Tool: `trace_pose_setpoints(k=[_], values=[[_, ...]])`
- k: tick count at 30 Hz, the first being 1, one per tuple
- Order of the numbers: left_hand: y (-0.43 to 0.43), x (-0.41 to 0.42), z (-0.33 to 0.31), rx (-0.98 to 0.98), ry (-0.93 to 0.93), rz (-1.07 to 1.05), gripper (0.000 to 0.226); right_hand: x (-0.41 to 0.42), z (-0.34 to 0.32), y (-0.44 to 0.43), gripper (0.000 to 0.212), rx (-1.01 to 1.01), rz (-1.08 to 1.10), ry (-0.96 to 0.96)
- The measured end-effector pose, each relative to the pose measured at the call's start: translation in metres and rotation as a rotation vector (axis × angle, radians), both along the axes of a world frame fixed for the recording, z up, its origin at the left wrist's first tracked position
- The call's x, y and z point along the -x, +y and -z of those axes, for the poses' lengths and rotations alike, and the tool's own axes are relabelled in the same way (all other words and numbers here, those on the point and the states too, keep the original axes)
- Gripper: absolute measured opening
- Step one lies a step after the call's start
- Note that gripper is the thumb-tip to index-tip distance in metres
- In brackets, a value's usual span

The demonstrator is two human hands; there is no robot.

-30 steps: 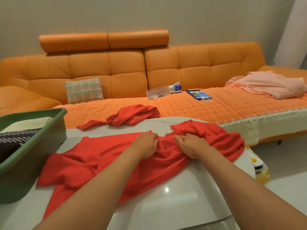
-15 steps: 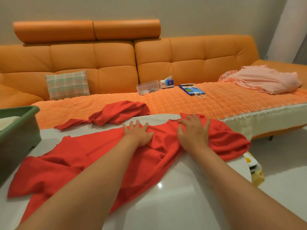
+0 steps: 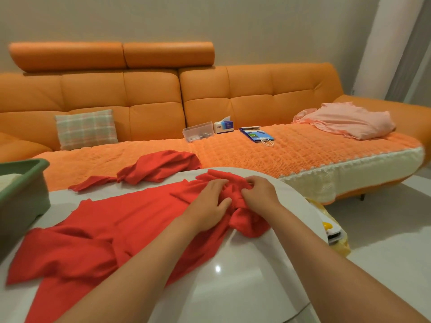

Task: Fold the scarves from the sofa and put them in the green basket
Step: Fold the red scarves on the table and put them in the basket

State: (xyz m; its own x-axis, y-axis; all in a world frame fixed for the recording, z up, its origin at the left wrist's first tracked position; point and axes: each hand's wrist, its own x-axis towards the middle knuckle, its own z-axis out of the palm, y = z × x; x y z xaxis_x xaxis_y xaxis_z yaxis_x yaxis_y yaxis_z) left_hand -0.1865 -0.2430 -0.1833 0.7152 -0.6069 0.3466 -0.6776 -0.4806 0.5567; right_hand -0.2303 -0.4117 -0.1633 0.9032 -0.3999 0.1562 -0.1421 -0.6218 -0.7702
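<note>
Curled in since half a second ago, no longer flat and spread: left hand (image 3: 207,203) and right hand (image 3: 260,194), each clutching bunched cloth at the right end of the red scarf (image 3: 112,234). Otherwise sprawled unfolded across the white tabletop (image 3: 233,287). Folding barely begun, seemingly; left to fold, then carry to the green basket (image 3: 25,192), well apart at left. Second red scarf (image 3: 163,167) waiting on the sofa (image 3: 151,94).

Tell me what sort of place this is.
Most likely a home living room: a long orange sofa with a plaid cushion and a tissue box on its seat, and a glossy white table in front of it.
</note>
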Motion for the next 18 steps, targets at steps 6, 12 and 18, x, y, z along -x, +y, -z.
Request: trace_pose_setpoints(k=[6, 12, 18], values=[[0.049, 0.017, -0.005, 0.038, -0.252, -0.200, 0.032, 0.023, -0.002, 0.035, 0.037, 0.577, -0.342, -0.310], [0.111, 0.053, -0.004, -0.368, -0.112, -0.416, 0.022, 0.065, -0.014, 0.082, 0.027, 0.764, -0.696, 0.263], [0.143, 0.088, 0.014, -0.695, 0.083, -0.221, 0.075, 0.091, -0.020, 0.082, 0.020, 0.942, -0.501, 0.331]])
